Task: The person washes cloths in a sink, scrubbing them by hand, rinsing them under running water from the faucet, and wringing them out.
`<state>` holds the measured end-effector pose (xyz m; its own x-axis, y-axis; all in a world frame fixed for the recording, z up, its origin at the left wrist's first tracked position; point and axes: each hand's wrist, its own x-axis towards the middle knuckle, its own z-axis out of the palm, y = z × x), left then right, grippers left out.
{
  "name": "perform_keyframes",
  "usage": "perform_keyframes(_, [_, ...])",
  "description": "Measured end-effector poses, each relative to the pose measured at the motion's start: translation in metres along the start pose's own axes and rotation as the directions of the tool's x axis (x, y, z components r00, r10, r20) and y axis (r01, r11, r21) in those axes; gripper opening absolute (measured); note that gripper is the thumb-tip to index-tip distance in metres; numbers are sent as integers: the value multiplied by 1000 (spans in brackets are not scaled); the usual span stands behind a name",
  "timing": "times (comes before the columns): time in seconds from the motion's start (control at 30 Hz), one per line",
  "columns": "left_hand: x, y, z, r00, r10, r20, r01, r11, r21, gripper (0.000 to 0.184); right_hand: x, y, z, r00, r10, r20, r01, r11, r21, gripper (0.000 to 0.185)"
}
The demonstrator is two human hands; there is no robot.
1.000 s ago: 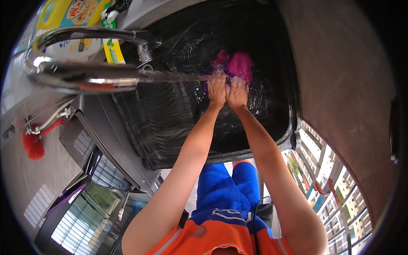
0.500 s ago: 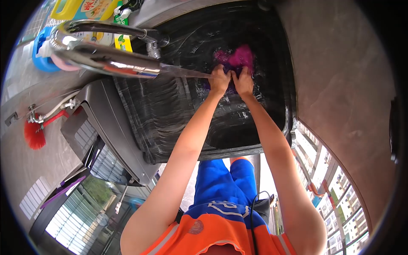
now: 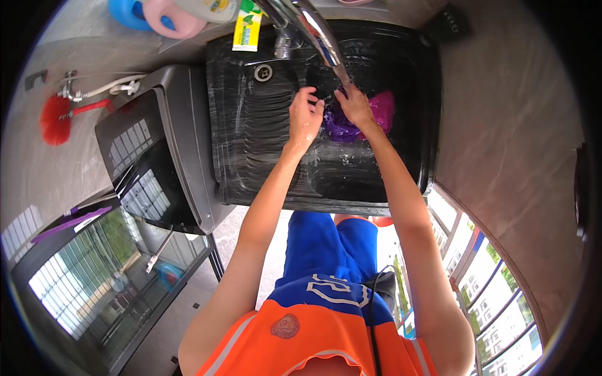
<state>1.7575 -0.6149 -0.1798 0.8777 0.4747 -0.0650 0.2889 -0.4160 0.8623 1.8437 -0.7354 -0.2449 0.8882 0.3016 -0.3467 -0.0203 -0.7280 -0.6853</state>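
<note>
A black sink [image 3: 251,182] holds a wet cloth with a purple part [image 3: 342,127] and a pink part [image 3: 382,113]. My left hand [image 3: 305,120] is raised left of the cloth, fingers apart and slightly bent, holding nothing. Beside the cloth's upper edge, my right hand [image 3: 355,106] has its fingers around the end of the chrome faucet [image 3: 316,34]. Where the fingers meet the spout is partly hidden.
A yellow and green packet [image 3: 247,28], a pink handle [image 3: 169,19] and a blue one stand behind the sink. A red brush [image 3: 55,120] hangs at the left, near a grey machine [image 3: 188,144]. Windows are at the lower right.
The faucet spout has swung to the right, over the cloth. My left hand has let go of the cloth and moved left; my right hand has moved from the cloth to the spout. The view has shifted.
</note>
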Motion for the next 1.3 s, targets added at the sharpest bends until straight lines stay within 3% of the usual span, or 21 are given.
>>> perform_keyframes(0.03, [7,6,-13,993,-76,-86,67,992,-105,33,3,3,7,1000,3,-6,-3,1000,22,47])
perform_keyframes(0.1, [28,-7,-34,952,-72,-298,7,977,-214,32,2,0,9,1000,-3,-5,3,999,42,48])
perform_keyframes(0.2, [61,1,-62,872,-405,-274,149,754,-639,19,1,-3,8,995,-20,-96,20,1000,-6,43])
perform_keyframes(0.3, [99,-10,-58,867,-407,-287,68,668,-741,18,-8,-20,-12,986,-134,-98,134,991,0,40])
perform_keyframes(0.37, [116,-2,-57,869,-355,-345,73,781,-620,21,-11,-20,-22,983,-154,-104,157,987,22,40])
perform_keyframes(0.43, [128,5,-69,915,-302,-266,113,828,-549,26,-21,-15,-25,989,7,-148,27,974,226,40])
perform_keyframes(0.47, [124,7,-72,938,-253,-238,111,869,-482,27,-35,-23,-35,983,-42,-177,122,873,471,40])
perform_keyframes(0.53, [112,-5,-74,960,-139,-245,45,934,-354,29,-46,-27,-46,996,86,25,-70,567,821,34])
perform_keyframes(0.57, [94,4,-69,982,-43,-184,-24,938,-345,30,-55,-30,-56,990,89,109,-134,379,916,31])
perform_keyframes(0.6, [68,14,-64,990,59,-128,-100,934,-344,32,-66,-34,-68,990,99,99,-130,391,911,31])
perform_keyframes(0.67, [9,26,-34,974,122,193,-15,877,-480,40,-82,-55,-83,987,46,155,-161,251,954,22])
perform_keyframes(0.7, [-16,34,-30,929,195,314,-138,971,-195,49,-91,-63,-90,987,44,157,-163,247,955,22])
perform_keyframes(0.77, [-51,35,-10,923,291,250,-271,956,-113,50,-104,-79,-110,991,-13,130,-120,307,944,18])
perform_keyframes(0.83, [-61,48,-10,899,368,236,-327,925,-195,38,-116,-88,-120,990,-53,129,-100,373,922,18])
perform_keyframes(0.9, [-59,61,-14,888,419,188,-382,902,-203,31,-118,-88,-120,959,-274,64,21,295,955,21])
perform_keyframes(0.97, [-59,67,-18,877,462,133,-432,879,-202,25,-118,-76,-118,964,-265,15,70,310,948,31])
perform_keyframes(1.03, [-55,72,-22,975,182,125,-112,896,-429,25,-116,-60,-111,970,-130,-206,242,623,744,43])
perform_keyframes(1.07, [-49,69,-25,970,195,142,-113,887,-448,32,-114,-50,-103,942,-162,-295,316,726,611,49])
perform_keyframes(1.17, [-27,33,-32,896,154,417,151,776,-613,30,-124,-39,-89,985,-57,165,-109,537,837,55])
perform_keyframes(1.23, [-25,33,-46,863,140,486,228,750,-621,33,-116,-31,-93,962,-163,220,-85,583,808,55])
perform_keyframes(1.3, [-30,42,-63,891,114,440,148,843,-518,33,-118,-29,-102,926,-291,242,-6,627,779,55])
